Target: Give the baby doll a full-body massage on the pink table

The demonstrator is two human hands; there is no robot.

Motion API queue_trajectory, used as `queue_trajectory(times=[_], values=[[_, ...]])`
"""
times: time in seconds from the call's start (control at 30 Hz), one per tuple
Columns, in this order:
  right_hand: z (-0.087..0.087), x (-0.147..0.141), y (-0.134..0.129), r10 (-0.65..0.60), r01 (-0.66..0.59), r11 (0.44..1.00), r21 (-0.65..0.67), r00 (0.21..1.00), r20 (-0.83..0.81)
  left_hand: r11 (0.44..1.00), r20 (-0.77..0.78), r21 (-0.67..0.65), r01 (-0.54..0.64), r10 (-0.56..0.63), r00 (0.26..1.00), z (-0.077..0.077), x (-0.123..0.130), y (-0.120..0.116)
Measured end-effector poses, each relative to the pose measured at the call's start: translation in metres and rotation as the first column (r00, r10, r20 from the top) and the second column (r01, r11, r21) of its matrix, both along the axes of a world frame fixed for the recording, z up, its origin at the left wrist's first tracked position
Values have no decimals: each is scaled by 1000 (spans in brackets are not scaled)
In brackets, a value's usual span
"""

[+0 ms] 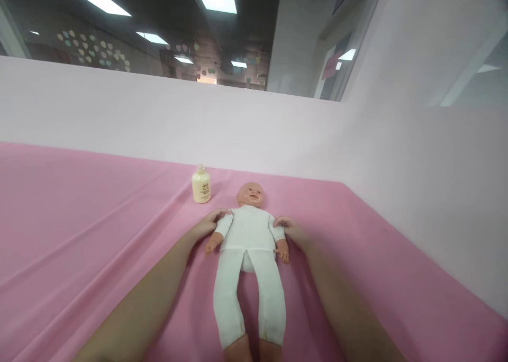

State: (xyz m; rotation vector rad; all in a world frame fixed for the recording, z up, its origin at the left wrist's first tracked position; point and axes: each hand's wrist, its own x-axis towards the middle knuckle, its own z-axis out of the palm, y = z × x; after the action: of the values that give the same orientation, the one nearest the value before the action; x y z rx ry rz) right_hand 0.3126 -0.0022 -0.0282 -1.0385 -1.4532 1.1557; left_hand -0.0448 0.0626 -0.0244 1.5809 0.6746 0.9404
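Observation:
A baby doll with a white cloth body lies on its back on the pink sheet, head toward the wall. My left hand is at the doll's upper arm on the left side of the view, its fingers closed round the sleeve. At the other upper arm, my right hand has its fingers curled over the white sleeve. Both of the doll's forearms rest beside its body. A pale yellow pump bottle stands upright on the sheet, left of the doll's head.
Behind the sheet rises a white wall with a window above it. Another white wall borders the sheet on the right. Folds run across the sheet at the left.

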Motion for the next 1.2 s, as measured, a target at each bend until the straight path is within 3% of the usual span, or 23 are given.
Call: queue_trajectory(times=[0.1,0.23,0.6,0.8,0.93,1.07,1.2], values=[[2,1,3,11,-11,999,35,1000,-11,999,27,-31,37,-36,999,8,-3,-4],[3,1,6,14,-13,998,58,1000,-21,1000,-15,-17,-16,15,1000,15,-2,-10],[9,-7,-2,-105,106,993,46,994,-31,958,-42,86,-275,279,959,-1,15,1],[-1,-11,9,-217,224,971,80,972,-85,897,-68,161,-411,426,902,-6,18,1],[-6,-8,10,-319,329,935,133,944,-87,810,-34,272,-519,547,836,-8,20,1],[-9,-5,10,-397,382,906,185,916,53,763,-5,368,-532,573,819,-8,18,2],[-11,-6,10,-366,346,923,169,925,105,796,-72,363,-484,542,837,-9,17,4]])
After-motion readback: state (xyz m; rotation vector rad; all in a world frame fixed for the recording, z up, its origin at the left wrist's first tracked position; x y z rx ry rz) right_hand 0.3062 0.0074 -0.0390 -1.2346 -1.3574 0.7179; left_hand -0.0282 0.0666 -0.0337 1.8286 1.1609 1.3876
